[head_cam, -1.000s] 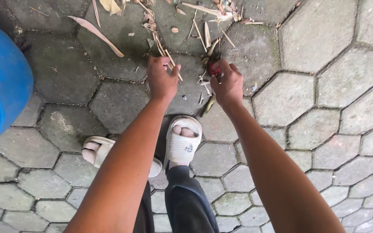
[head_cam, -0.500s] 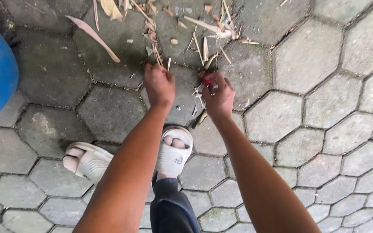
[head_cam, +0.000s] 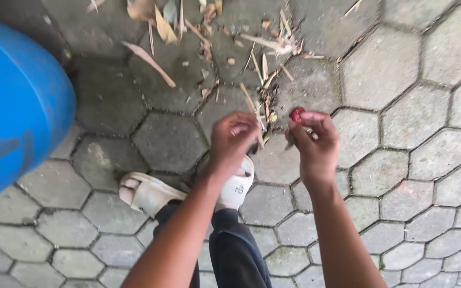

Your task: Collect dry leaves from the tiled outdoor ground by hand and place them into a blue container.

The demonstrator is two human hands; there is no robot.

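Observation:
Both my arms reach out over grey hexagonal paving. My right hand (head_cam: 316,141) pinches a small red piece (head_cam: 296,114) between thumb and fingertips, with a thin dark strip hanging under the fingers. My left hand (head_cam: 234,140) is curled close beside it, fingers bent around thin straw-like stems (head_cam: 255,122). The two hands are a few centimetres apart. Below them are my feet in white sandals (head_cam: 236,188) and dark trouser legs.
A big blue barrel (head_cam: 12,106) fills the left side. Dry leaves, husks and stalks (head_cam: 225,48) litter the pavers beyond my hands. The other sandal (head_cam: 148,193) is turned out to the left. Hexagonal pavers (head_cam: 412,122) extend to the right.
The view has shifted so the barrel takes more of the left side. My hands have lifted from the litter and drawn back over my foot, the right one still holding the red piece.

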